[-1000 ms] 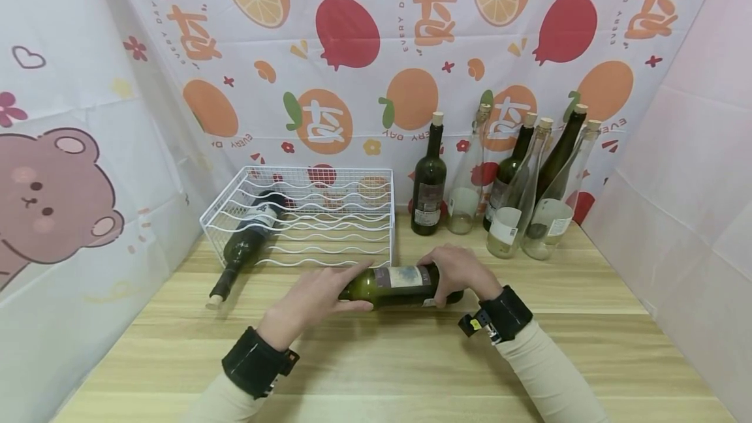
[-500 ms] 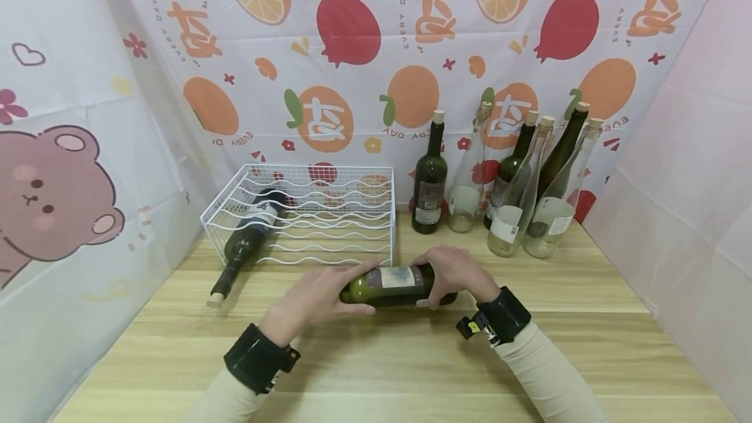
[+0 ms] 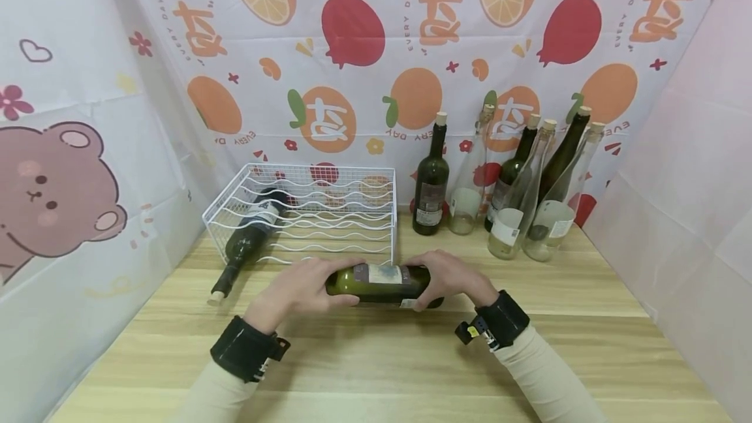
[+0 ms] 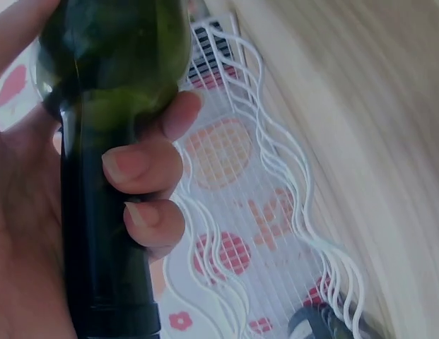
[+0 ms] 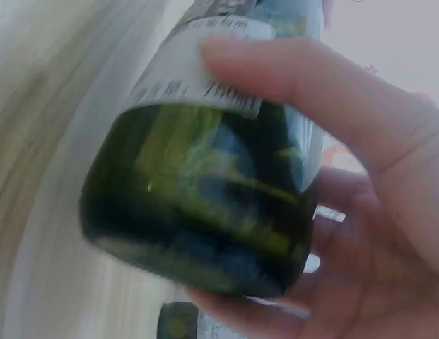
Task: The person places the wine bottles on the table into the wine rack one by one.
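A dark green wine bottle lies sideways between both hands, in front of the rack. My left hand grips its neck end; in the left wrist view the fingers curl round the neck. My right hand holds the base end, its thumb across the back label in the right wrist view. Just behind stands a white wire wine rack with wavy bars. Another dark bottle rests in the rack's left side, its corked neck sticking out forward.
Several corked bottles stand upright at the back right: a dark green bottle, clear bottles and more dark ones. Fruit-patterned cloth hangs behind the wooden table, with cloth walls at either side.
The bottle has shifted a little to the left, with both hands on it. The left hand and wrist have moved left too. Rack and standing bottles have not moved.
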Available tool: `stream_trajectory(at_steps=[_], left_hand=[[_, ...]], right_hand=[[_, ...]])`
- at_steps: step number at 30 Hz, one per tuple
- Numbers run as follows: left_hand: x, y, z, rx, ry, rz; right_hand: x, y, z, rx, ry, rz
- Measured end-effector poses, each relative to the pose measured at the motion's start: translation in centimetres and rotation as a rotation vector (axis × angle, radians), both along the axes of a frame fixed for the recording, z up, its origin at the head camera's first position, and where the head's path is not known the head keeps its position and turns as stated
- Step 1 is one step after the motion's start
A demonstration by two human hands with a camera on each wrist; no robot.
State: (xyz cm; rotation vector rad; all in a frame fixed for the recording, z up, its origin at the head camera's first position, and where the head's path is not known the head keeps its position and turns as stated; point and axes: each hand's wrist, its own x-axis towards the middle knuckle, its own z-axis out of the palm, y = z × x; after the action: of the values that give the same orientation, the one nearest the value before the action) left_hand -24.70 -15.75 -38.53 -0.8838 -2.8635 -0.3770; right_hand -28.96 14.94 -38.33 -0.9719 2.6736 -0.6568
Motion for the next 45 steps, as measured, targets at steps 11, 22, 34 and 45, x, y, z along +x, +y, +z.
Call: stream_trajectory(at_steps=[11, 22, 34, 45], left_hand=[[-0.8, -3.1, 0.9, 0.014, -0.017, 0.060], [-0.8, -5.9, 2.1, 0.050, -0.042, 0.158], [-1.0, -7.8, 2.3, 0.067, -0.075, 0.216], [-1.8, -8.7, 1.2, 0.105, -0.071, 0.212]], right_hand=[[-0.8, 1.5, 0.3, -0.065, -0.072, -0.013], [-1.3, 1.8, 0.3, 0.007, -0.134, -0.020], [-1.4, 2.0, 0.0, 0.021, -0.175, 0.012], [-1.1, 2.1, 0.2, 0.034, -0.204, -0.012]])
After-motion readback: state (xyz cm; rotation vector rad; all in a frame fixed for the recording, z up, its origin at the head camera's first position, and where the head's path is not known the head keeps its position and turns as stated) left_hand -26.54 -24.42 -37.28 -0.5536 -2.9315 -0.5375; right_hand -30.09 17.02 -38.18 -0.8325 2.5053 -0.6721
